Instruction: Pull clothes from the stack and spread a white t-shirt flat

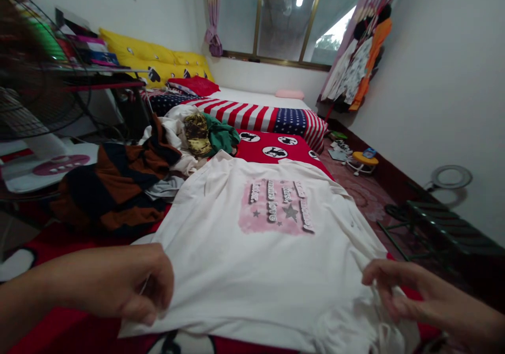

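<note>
A white T-shirt (pixel 209 249) lies spread in front of me, with a pink print (pixel 256 206) of lettering and grey stars that reads sideways from here. At the shirt's near left corner, my left hand (pixel 138 283) has its fingers curled down and closed on the edge of the cloth. My right hand (pixel 410 291) is over the shirt's right edge, its fingers loosely bent and apart, the fingertips at the fabric. Below that hand the cloth is bunched and wrinkled. Under the shirt is a red cover (pixel 256 154) with black-and-white round patterns.
Left of the shirt lie a brown-and-navy striped garment (pixel 114 180) and a heap with a green garment (pixel 221 133). A fan (pixel 43 149) stands at far left. Behind is a bed with a flag-patterned cover (pixel 244 114). At right are a dark slatted rack (pixel 453 228) and a yellow stool (pixel 365 158).
</note>
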`<state>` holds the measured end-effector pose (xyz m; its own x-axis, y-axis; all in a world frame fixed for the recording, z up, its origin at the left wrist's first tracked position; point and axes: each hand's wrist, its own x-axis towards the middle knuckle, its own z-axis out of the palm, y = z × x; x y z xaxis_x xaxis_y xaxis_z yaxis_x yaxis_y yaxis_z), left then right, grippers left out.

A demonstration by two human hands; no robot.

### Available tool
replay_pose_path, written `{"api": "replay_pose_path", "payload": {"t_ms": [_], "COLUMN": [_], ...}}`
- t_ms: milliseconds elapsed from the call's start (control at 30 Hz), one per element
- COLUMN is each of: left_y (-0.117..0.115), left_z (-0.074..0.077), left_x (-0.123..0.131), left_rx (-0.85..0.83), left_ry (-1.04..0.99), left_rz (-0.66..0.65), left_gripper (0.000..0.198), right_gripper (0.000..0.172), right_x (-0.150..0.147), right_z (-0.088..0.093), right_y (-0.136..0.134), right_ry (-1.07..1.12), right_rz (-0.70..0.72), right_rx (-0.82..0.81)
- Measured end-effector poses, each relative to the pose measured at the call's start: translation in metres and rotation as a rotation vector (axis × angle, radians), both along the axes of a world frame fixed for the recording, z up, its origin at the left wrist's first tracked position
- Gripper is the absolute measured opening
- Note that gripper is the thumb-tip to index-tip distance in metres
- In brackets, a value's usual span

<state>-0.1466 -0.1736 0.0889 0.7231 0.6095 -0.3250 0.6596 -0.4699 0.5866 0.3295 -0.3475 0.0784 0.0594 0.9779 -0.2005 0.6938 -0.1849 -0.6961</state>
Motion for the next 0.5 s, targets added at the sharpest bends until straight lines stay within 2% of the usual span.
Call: {"api": "replay_pose_path", "payload": {"t_ms": [67, 133, 200, 300, 400, 500], "left_y": [0.014, 0.037, 0.068, 0.119, 0.161, 0.182], "left_z": [0.002, 0.0, -0.009, -0.027, -0.041, -0.047], "left_x": [0.02, 0.04, 0.056, 0.071, 0.082, 0.092], "left_rx": [-0.074, 0.014, 0.17, 0.363, 0.34, 0.343], "left_ry": [-0.02, -0.121, -0.225, -0.314, -0.296, -0.244], "left_rz": [-0.048, 0.003, 0.116, 0.364, 0.617, 0.7], "left_gripper": [0.022, 0.025, 0.025, 0.024, 0.029, 0.037], "right_gripper": [0.041, 0.029, 0.02, 0.015, 0.012, 0.01], "right_x": [-0.008, -0.026, -0.052, -0.09, -0.116, -0.127], "right_z": [0.004, 0.005, 0.001, -0.013, -0.035, -0.061], "right_y": [0.022, 0.047, 0.073, 0.115, 0.157, 0.187], "right_ry": [0.03, 0.021, -0.01, 0.003, 0.02, 0.025], "right_rz": [0.115, 0.168, 0.199, 0.27, 0.281, 0.138], "right_rx": [-0.056, -0.018, 0.069, 0.214, 0.32, 0.397]}}
